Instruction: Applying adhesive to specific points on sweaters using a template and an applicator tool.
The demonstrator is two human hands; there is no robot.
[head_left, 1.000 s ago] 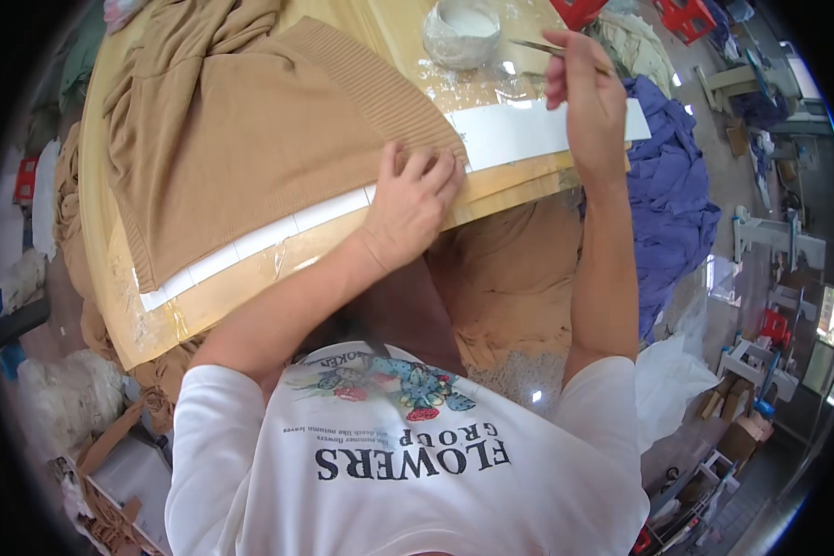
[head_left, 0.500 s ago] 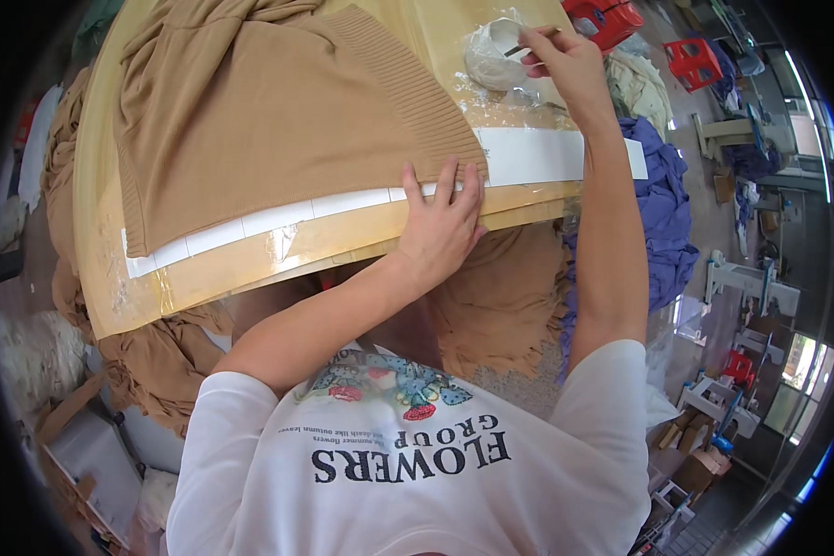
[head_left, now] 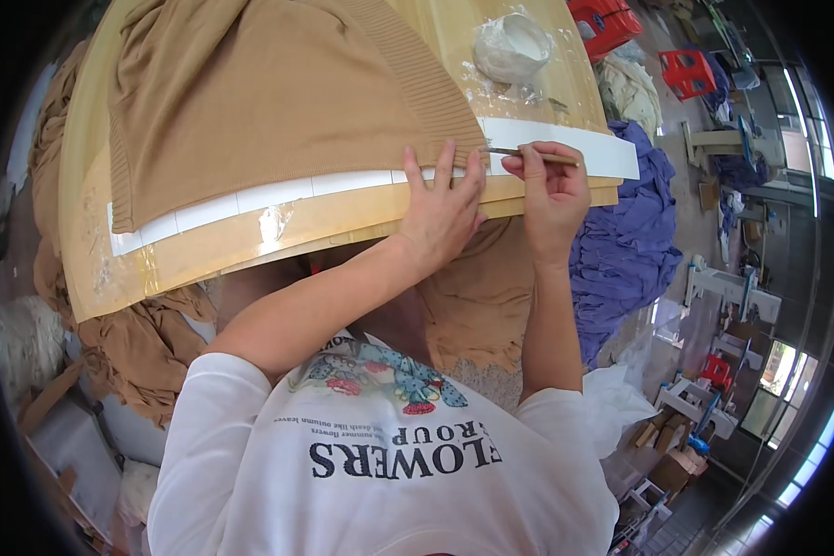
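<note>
Tan garment (head_left: pixel 278 120) apparently beneath left fingers (head_left: pixel 446 167)

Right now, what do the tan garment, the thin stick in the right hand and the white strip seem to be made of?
The tan garment looks like matte knit: ribbed border, soft folds; fibre unclear. The thin stick in the right hand may be wood, being brown; its finish is unclear. The white strip seems smooth paper or thin plastic: flat, evenly pale.
</note>
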